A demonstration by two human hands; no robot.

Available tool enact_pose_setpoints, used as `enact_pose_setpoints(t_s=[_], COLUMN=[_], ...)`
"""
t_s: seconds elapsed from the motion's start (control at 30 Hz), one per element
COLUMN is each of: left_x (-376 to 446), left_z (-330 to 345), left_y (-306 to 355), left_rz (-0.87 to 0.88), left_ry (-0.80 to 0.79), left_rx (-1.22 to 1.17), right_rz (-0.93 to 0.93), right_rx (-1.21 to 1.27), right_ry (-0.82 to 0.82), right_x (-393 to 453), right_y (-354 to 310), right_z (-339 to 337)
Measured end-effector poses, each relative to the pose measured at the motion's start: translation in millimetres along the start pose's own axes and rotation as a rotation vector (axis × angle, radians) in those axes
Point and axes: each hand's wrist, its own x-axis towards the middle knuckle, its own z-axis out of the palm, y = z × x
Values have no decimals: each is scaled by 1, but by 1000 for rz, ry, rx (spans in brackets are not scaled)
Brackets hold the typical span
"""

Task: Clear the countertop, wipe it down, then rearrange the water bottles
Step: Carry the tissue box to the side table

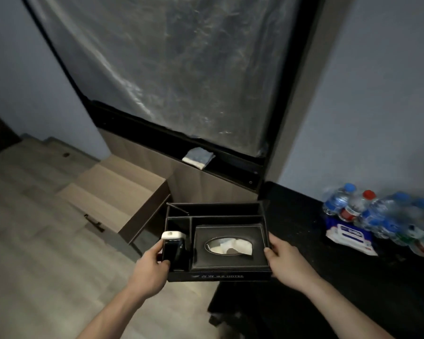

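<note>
Gripped at both short ends, left hand [154,261] and right hand [283,258] curled over the rims: black organizer tray [216,211], long axis crosswise, carried level just left of the dark countertop [304,241]. Farther right of the tray, nearer the right hand: wipes pack [350,237], then water bottles [377,211] against the wall. Beyond the tray, on the ledge: folded cloth [198,157].

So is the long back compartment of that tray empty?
Nearly empty: the tray's back compartment shows only one thin dark stick.
</note>
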Motion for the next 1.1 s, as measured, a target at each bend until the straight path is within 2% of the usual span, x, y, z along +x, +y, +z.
enact_pose_setpoints(t_s=[0.27, 0.53, 0.8, 1.1], left_x=[-40, -47, 16, 122], left_z=[-141, -249, -325, -423], left_y=[-101, -179, -221, -221], left_rz=[-21, -96, -152, -173], left_ry=[162, 202, 199, 161], left_rx=[-2, -57, -56, -86], right_rz=[-99, -168, -199, -194], right_rx=[-1, -96, -151, -122], right_ry=[-70, -127, -198, -191], right_x=[-17, -13, 48, 146], right_y=[-123, -218, -293, -377], right_z=[131, 223, 279, 345])
